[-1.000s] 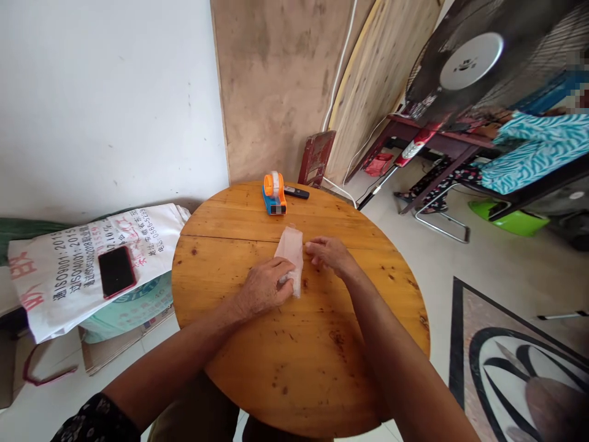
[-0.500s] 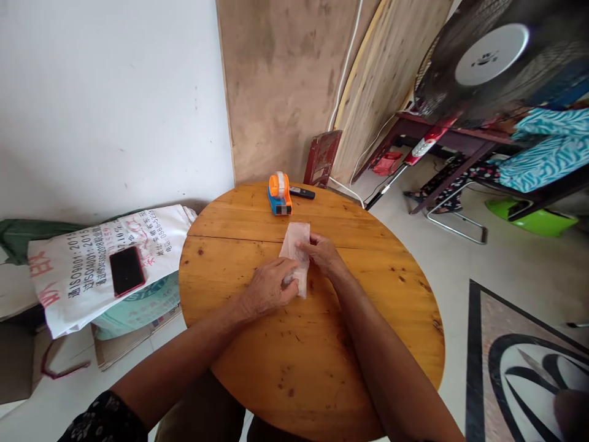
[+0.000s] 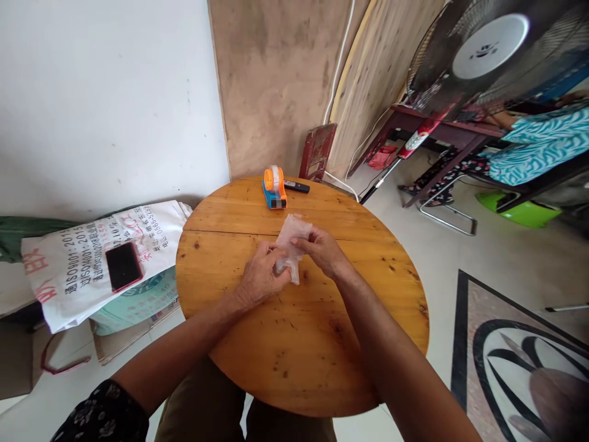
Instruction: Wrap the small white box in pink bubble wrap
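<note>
Between my hands, above the middle of the round wooden table [image 3: 317,344], is a piece of thin, whitish, see-through wrap [image 3: 293,230]; its exact kind is unclear. My left hand [image 3: 263,270] is closed on its lower left part, fingers curled over it. The right edge is pinched between thumb and fingers of my right hand [image 3: 322,248]. A crumpled end of the wrap hangs below my left fingers. Beyond it, near the far rim, stands an orange and blue tape dispenser [image 3: 275,189], with a slim black device [image 3: 297,186] lying beside it.
To the left, a phone [image 3: 123,267] lies on white printed sacking [image 3: 83,270]. A red-brown chair back [image 3: 317,150] stands behind the table. At right are a standing fan [image 3: 488,49] and a seated person [image 3: 543,144] at a dark desk.
The wrap has tilted and become more crumpled, its top now leaning right. Both hands have shifted slightly, still holding it. The camera view has moved a little.
</note>
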A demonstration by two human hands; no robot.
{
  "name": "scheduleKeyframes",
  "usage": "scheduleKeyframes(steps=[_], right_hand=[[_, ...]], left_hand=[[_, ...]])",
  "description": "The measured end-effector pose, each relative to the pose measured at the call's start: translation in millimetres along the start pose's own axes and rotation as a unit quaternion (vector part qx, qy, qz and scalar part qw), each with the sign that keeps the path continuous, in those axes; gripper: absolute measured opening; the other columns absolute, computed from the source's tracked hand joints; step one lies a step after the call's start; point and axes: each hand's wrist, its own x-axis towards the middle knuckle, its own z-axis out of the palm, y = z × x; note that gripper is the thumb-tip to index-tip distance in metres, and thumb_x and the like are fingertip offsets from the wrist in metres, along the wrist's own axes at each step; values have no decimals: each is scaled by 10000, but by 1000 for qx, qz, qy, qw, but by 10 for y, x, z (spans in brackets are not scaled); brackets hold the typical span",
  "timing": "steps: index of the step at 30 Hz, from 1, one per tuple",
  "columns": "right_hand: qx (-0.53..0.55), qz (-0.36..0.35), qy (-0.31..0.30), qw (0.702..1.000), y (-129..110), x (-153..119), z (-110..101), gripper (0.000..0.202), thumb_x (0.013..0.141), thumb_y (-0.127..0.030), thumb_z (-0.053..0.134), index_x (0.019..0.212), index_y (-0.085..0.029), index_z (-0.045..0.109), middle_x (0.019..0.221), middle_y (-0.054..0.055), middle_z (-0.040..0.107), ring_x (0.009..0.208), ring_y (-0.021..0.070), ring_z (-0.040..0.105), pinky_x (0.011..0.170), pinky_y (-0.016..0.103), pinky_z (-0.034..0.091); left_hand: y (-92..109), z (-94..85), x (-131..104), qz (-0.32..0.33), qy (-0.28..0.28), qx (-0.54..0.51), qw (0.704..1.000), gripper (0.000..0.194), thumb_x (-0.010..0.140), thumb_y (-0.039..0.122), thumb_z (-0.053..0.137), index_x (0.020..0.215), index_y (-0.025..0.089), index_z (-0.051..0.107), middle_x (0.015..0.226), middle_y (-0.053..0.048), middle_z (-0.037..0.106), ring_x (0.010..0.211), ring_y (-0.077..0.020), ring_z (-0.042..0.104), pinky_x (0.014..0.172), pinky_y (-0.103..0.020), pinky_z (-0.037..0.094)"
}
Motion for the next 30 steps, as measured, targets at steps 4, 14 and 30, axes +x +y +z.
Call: scheduleKeyframes(steps=[4, 14, 30], right_hand=[[-31, -33, 3, 999, -14, -91, 65, 251, 711, -428, 710, 832, -226, 626, 852, 12, 691, 831, 199, 631, 801, 327, 519], [-128, -144, -32, 981, 86, -314, 28, 163, 826, -377, 616, 834, -215, 636, 831, 16, 671, 796, 180, 620, 783, 289, 476], [-274, -275, 58, 920, 430, -670, 204, 344, 814, -100, 484, 1069, -264, 647, 1148, 78, 712, 1103, 214, 657, 954, 372, 522]], left_hand=[[7, -24, 4, -42, 37, 17, 998, 392, 727, 259, 682, 1089, 190, 548, 1050, -68, 548, 977, -227, 578, 877, -407, 518], [-94, 52, 86, -73, -30, -193, 978, 489, 748, 207, 658, 1216, 170, 519, 1137, -89, 615, 1014, -212, 590, 911, -381, 491], [-179, -54, 88, -20, -68, -193, 979, 170, 733, 293, 676, 802, 192, 557, 868, -15, 574, 793, -148, 523, 715, -257, 439]])
